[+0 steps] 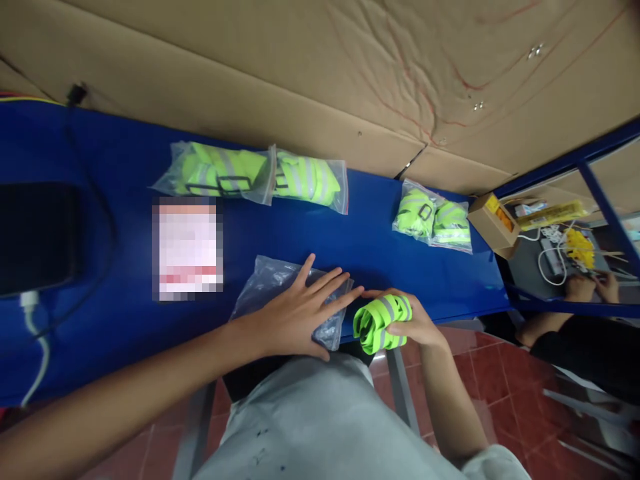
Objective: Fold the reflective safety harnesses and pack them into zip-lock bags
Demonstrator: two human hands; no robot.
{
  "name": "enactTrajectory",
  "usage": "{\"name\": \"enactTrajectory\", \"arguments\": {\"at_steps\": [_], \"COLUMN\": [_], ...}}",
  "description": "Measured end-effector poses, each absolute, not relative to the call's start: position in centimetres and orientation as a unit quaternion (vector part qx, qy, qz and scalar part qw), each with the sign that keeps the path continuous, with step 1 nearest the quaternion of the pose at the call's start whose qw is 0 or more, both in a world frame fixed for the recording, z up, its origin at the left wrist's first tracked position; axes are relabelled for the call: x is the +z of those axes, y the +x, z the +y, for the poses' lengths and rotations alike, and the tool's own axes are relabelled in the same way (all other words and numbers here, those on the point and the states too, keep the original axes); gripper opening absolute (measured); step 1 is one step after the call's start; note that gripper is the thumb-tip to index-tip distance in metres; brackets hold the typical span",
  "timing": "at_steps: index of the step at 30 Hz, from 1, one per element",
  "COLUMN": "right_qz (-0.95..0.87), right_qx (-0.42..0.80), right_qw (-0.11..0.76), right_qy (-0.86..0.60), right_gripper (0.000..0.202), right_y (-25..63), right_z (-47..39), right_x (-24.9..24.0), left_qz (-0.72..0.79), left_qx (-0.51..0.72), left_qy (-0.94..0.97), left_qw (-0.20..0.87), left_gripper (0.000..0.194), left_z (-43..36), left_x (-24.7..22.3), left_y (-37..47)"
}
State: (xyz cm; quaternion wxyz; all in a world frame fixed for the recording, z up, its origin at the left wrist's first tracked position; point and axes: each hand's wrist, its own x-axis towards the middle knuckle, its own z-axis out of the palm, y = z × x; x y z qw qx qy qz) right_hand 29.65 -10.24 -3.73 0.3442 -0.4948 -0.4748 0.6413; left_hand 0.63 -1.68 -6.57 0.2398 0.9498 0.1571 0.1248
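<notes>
At the far left of the blue table [370, 240] lies a dark device [37, 237] with a white cable [36, 327] plugged in. Right of it is a flat item [187, 247], too pixelated to make out, and behind that 2 filled bags [257, 175] of yellow-green straps lie end to end.

Near the front edge, the left hand [303, 320] is spread palm down on a clear plastic bag [264, 283], its fingers pointing right. The bag's long axis runs roughly left to right; which end is its mouth I cannot tell.

Just beyond those fingertips, to the right of the bag, is the rolled yellow-green strap [384, 325]. The right hand [423, 323] grips it from its right side, thumb in front, so the coil's open end faces left, towards the bag. The right hand is the nearer to the roll; whether the 2 hands touch is unclear.

Farther right, 2 more filled bags [434, 220] lie by a small carton [494, 223].
</notes>
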Motion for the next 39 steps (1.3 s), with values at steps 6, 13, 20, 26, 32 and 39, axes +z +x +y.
{"name": "enactTrajectory", "arguments": {"at_steps": [6, 13, 20, 26, 32, 39], "right_qz": [-0.584, -0.455, -0.316, -0.467, -0.579, -0.579], "right_qx": [0.652, 0.700, 0.607, 0.529, 0.496, 0.458], "right_qw": [0.293, 0.277, 0.381, 0.305, 0.259, 0.267], "right_qy": [-0.386, -0.476, -0.622, -0.639, -0.592, -0.620], "right_gripper": [0.051, 0.050, 0.049, 0.053, 0.051, 0.046], "right_y": [28.6, 28.9, 27.6, 27.6, 28.2, 26.8], "right_z": [-8.2, -6.2, -5.6, -5.1, -4.3, -4.6], "right_x": [-2.6, -2.3, -3.6, -2.5, -1.9, -1.8], "left_qz": [0.201, 0.229, 0.243, 0.248, 0.213, 0.232], "left_qx": [0.187, 0.201, 0.225, 0.252, 0.227, 0.140], "left_qy": [0.906, 0.909, 0.925, 0.920, 0.934, 0.951], "left_qw": [0.321, 0.284, 0.185, 0.166, 0.176, 0.149], "left_gripper": [0.127, 0.112, 0.105, 0.104, 0.099, 0.098], "left_z": [-0.7, 0.6, 1.2, 1.4, 1.4, 1.4], "left_x": [-5.2, -4.0, -4.5, -5.2, -5.4, -5.0], "left_y": [0.8, 0.6, 1.7, 2.6, 3.9, 3.3]}}
